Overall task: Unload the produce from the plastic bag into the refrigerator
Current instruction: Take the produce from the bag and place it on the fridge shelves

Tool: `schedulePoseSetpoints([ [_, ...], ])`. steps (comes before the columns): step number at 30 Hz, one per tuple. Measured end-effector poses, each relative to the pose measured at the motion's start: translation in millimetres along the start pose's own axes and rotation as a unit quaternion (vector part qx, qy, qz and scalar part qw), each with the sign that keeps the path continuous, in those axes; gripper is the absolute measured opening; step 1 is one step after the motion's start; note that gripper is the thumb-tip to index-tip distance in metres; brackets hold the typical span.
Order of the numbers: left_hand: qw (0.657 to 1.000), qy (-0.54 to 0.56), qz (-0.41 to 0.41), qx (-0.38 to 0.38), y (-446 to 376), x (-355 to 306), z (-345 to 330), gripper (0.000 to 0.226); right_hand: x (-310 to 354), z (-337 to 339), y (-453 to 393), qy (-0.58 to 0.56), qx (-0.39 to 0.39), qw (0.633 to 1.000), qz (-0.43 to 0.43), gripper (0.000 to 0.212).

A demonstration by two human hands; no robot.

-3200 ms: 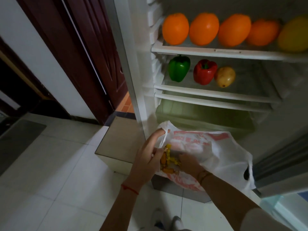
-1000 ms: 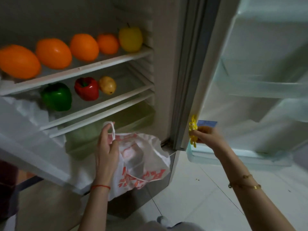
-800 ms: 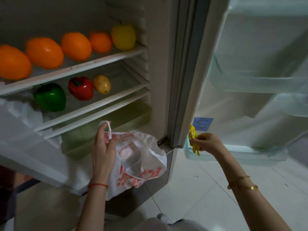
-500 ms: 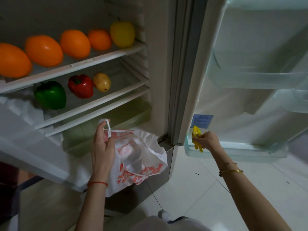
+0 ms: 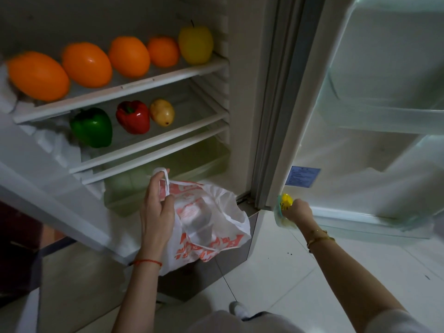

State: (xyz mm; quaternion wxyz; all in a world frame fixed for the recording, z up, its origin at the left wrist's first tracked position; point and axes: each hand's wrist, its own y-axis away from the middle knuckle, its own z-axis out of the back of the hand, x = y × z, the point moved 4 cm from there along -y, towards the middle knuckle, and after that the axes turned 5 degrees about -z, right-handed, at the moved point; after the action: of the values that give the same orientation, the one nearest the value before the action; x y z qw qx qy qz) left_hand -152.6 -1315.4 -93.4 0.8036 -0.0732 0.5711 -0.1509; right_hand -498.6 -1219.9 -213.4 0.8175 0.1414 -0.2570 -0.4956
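While the left hand (image 5: 156, 210) grips a handle of the plastic bag (image 5: 211, 224) in front of the open refrigerator (image 5: 240, 116), its shelves hold oranges (image 5: 86, 64) and peppers (image 5: 91, 127). Further right, the right hand (image 5: 298, 211) clasps a small yellow item (image 5: 286, 201) at the lowest door bin (image 5: 360, 218). Placing appears underway; next, those fingers should let go inside the bin.
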Motion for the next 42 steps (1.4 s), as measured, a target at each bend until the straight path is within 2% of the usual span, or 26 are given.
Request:
schedulePoseSetpoints([
  [4,1.000,-0.005,-0.001,0.000,-0.1,3.7,4.1,0.052,-3.4,9.0,0.0,0.009,-0.004,1.000,0.006,0.035],
  [9,1.000,-0.003,0.002,0.002,-1.9,8.7,6.4,0.054,-5.0,38.2,1.7,0.022,-0.071,0.997,0.023,0.026],
  [11,1.000,-0.003,0.002,-0.005,-1.2,11.5,8.7,0.055,1.2,52.2,5.8,0.009,-0.072,0.997,0.039,0.021],
  [15,1.000,0.008,0.009,-0.014,2.5,13.7,14.0,0.053,42.0,60.7,48.5,-0.033,0.108,0.987,0.111,0.023],
  [18,0.999,0.008,0.015,-0.027,6.9,14.1,21.1,0.050,86.1,56.5,99.8,-0.073,0.182,0.951,0.240,0.018],
  [20,0.999,0.007,0.022,-0.033,12.0,13.5,26.5,0.049,115.0,44.5,124.4,-0.078,0.207,0.922,0.317,0.015],
  [23,0.999,0.011,0.034,-0.036,22.6,8.9,33.7,0.049,152.3,13.2,138.6,-0.061,0.218,0.902,0.367,0.016],
  [24,0.999,0.015,0.038,-0.036,26.5,7.8,36.3,0.050,162.9,2.6,141.7,-0.030,0.192,0.905,0.379,0.017],
  [27,0.998,0.023,0.047,-0.046,37.4,12.5,46.7,0.054,188.4,-20.9,149.8,0.041,0.045,0.907,0.416,0.022],
  [30,0.997,0.013,0.042,-0.060,48.4,17.4,57.3,0.057,208.5,-36.1,167.1,0.012,-0.003,0.883,0.469,0.022],
  [32,0.997,0.020,0.033,-0.068,55.9,17.1,62.8,0.057,219.1,-50.8,178.1,0.017,0.022,0.856,0.517,0.017],
  [35,0.996,0.023,0.010,-0.088,67.3,13.7,71.1,0.056,227.7,-88.1,185.9,0.072,0.109,0.821,0.555,0.014],
  [38,0.994,0.027,0.005,-0.110,76.4,13.4,77.6,0.064,227.0,-139.3,177.0,0.144,0.175,0.827,0.515,0.020],
  [42,0.992,0.025,0.016,-0.126,85.9,15.3,79.0,0.057,218.2,-188.8,163.2,0.201,0.214,0.836,0.465,0.029],
])
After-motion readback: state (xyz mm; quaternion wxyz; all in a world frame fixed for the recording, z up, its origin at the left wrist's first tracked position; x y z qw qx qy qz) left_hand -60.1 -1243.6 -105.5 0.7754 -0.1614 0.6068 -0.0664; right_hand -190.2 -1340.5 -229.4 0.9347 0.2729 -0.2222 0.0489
